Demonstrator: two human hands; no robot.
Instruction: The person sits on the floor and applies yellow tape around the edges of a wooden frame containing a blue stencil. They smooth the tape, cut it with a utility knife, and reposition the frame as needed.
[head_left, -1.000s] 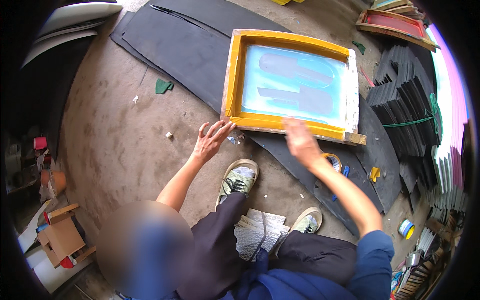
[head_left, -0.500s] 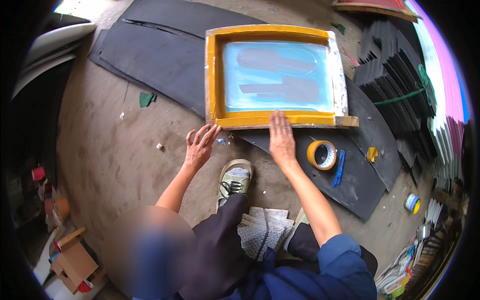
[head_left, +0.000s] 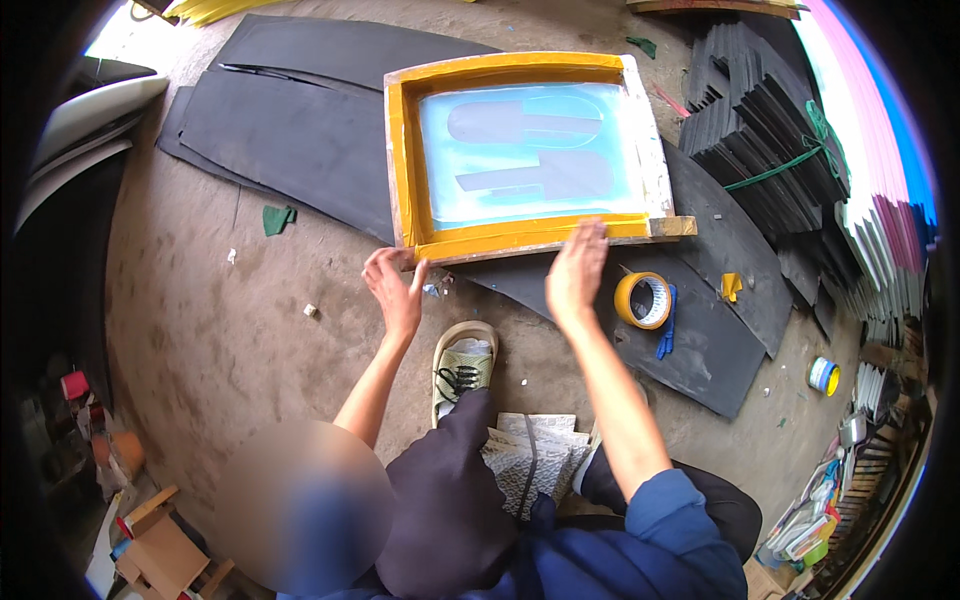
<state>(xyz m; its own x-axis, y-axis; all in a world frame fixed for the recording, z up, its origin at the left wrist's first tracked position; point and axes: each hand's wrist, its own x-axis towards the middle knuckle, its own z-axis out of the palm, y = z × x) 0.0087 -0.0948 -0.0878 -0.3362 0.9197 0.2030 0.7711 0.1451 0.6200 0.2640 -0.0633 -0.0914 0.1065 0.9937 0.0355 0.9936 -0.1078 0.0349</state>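
Note:
A screen printing frame (head_left: 525,240), its wooden sides covered in yellow-orange tape, lies on black sheets. Its light-blue mesh (head_left: 500,205) shows two grey sole-like shapes. My left hand (head_left: 396,292) is at the near left corner, thumb and fingers closed about it; the fingertips are partly hidden. My right hand (head_left: 577,272) lies against the near side, right of its middle, with fingers stretched out and slightly blurred. A roll of yellow-orange tape (head_left: 627,302) stands just right of this hand, beside a blue cutter-like tool (head_left: 667,325).
Black sheets (head_left: 290,120) spread over the floor under the frame. Stacked dark sheets (head_left: 745,130), tied with green string, stand at the right. A crumpled yellow scrap (head_left: 731,287) and a small round tub (head_left: 823,376) lie nearer. Cardboard pieces (head_left: 165,545) sit at lower left.
The frame has turned slightly, its near left corner coming toward me. My left hand has closed about that corner. My right hand has slid rightward along the near side.

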